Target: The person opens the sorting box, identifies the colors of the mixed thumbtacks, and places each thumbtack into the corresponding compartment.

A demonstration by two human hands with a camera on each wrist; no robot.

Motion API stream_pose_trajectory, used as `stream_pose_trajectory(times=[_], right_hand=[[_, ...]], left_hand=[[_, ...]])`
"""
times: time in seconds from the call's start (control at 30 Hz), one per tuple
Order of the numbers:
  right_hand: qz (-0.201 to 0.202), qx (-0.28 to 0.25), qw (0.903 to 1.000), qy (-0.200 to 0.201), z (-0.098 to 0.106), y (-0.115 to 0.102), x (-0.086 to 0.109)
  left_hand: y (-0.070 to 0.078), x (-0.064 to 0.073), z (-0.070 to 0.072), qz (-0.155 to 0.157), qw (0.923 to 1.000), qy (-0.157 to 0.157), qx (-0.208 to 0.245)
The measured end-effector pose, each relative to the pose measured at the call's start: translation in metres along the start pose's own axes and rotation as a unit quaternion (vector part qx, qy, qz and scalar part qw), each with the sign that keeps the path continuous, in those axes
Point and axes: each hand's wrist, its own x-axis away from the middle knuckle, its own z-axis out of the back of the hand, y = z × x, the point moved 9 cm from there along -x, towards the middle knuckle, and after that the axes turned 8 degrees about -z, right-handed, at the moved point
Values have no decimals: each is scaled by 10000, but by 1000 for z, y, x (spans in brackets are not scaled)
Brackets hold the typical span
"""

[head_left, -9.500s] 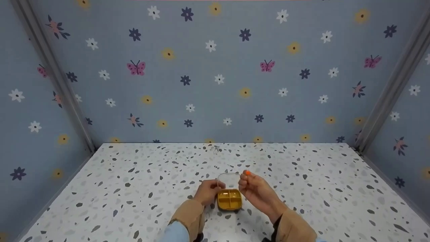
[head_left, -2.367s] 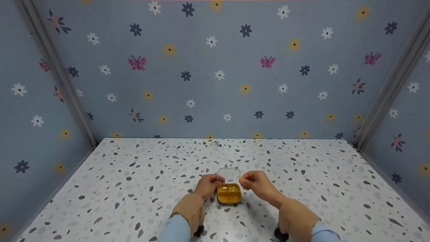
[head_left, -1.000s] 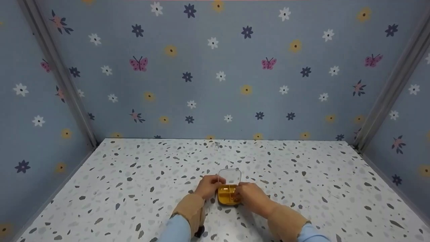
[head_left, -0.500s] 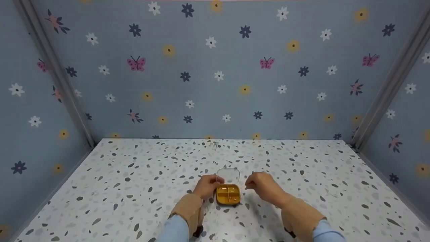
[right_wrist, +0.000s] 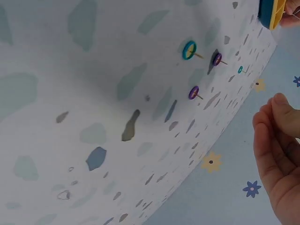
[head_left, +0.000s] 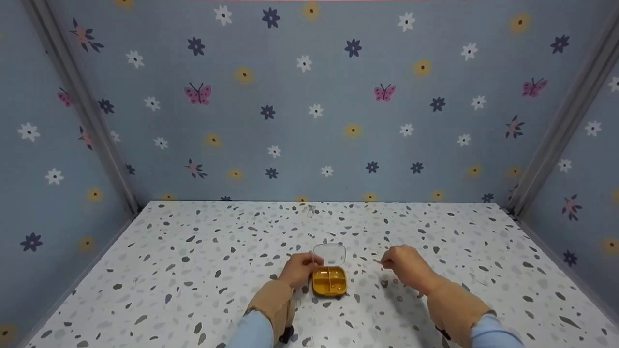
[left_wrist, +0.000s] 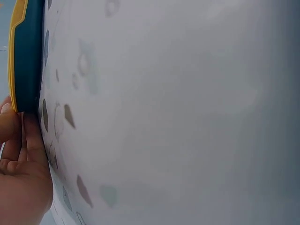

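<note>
A small yellow pill box [head_left: 330,288] with several compartments stands on the table, its clear lid [head_left: 330,253] raised at the back. Small shiny pieces lie in its near right compartment. My left hand [head_left: 298,268] grips the back left corner, thumb [left_wrist: 6,123] at the yellow rim. The box's dark teal underside [left_wrist: 27,61] shows in the left wrist view. My right hand [head_left: 407,267] hovers to the right of the box, fingers loosely bent, thumb close to the index fingertip, nothing visible between them. Below it lie several thumbtacks with coloured rims, among them a teal thumbtack [right_wrist: 189,50] and a purple thumbtack [right_wrist: 194,93].
The white speckled table [head_left: 217,241] reaches back to a blue patterned wall [head_left: 309,159]. Grey posts [head_left: 111,150] stand at the back corners. Another purple thumbtack [right_wrist: 217,59] and a farther teal thumbtack [right_wrist: 240,70] lie towards the box.
My right hand held something orange at its fingertips, then dipped into the near right compartment and has since moved away right. Small pieces now lie in that compartment. My left hand stayed on the box.
</note>
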Motion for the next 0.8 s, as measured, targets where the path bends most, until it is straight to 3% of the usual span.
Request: stream_pose_trajectory(times=[0.27,0.53,0.8], right_hand=[[-427,207,9981,-386,-15,17,5],[-1158,668,9873,-862,-25,32,7],[-1492,781,9798,-1081,-30,40,9]], left_hand=[[-5,-2,-1,176,9998,24,10],[4,0,-1,-215,9998,-23,-11],[1,1,0,49,10000,-23,-59]])
